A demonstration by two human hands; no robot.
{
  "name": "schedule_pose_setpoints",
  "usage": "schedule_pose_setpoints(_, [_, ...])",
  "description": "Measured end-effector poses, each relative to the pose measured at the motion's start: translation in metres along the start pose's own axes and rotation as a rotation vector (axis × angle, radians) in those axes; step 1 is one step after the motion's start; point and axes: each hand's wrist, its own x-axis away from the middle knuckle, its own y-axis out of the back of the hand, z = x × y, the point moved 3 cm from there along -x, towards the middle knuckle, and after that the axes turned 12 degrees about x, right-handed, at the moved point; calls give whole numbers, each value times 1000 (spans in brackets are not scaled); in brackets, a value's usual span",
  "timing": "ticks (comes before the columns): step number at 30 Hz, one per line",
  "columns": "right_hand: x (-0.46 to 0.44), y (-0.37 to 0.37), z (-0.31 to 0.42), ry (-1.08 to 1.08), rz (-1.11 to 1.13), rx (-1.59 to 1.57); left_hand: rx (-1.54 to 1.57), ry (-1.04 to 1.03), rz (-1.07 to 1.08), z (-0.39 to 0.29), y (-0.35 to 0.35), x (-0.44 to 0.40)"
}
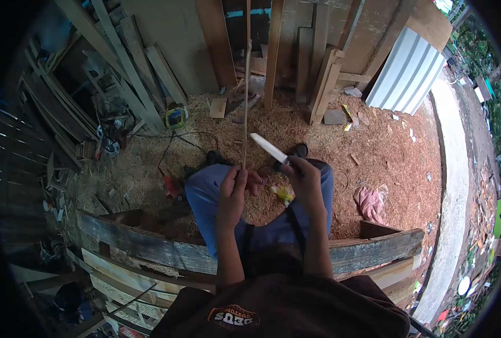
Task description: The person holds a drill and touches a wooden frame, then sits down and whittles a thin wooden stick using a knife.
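My left hand [234,188] is closed around the lower end of a long thin wooden stick [246,107], which points away from me and up past the top of the view. In my right hand [305,179] is a knife [269,147], gripped by its dark handle, most of which my fingers hide. Its pale blade slants up and to the left, and the tip lies just right of the stick with a small gap in the picture. Both hands are above my lap, between my knees.
I sit on a weathered wooden beam [149,242]. Wood shavings [335,152] cover the ground. Planks [219,45] lean against the wall ahead, beside a white corrugated sheet [406,70]. A pink cloth [370,203] lies at right; a red-handled tool [171,187] lies at left with a cord.
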Motion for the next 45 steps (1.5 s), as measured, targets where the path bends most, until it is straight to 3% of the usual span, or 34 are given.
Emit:
schedule_pose_setpoints(3, [0, 0, 20, 144, 101, 68, 122, -16, 18, 8, 8, -4])
schedule_pose_setpoints(5, [0, 4, 33, 253, 174, 179, 114, 19, -127, 13, 9, -2])
schedule_pose_setpoints(8, [1, 0, 39, 204, 210, 139, 5, 12, -172, 20, 11, -1])
schedule_pose_setpoints(12, [4, -8, 49, 288, 160, 198, -168, 125, -60, 20, 9, 1])
schedule_pose_setpoints(18, [3, -6, 48, 301, 32, 190, -196, -31, -3, 16, -3, 3])
schedule_pose_setpoints(21, [2, -1, 47, 309, -53, 221, -252, 98, -10, 11, -2, 4])
schedule_pose_setpoints(30, [0, 4, 18, 287, -242, 325, -533, -124, 80, 2, -16, 2])
schedule_pose_setpoints(39, [-3, 20, 11, 274, -214, 380, -422, 192, 86, 1, -12, 7])
schedule_pose_setpoints(45, [-3, 23, 3, 325, -257, 419, -393, 213, 94, 2, -7, 8])
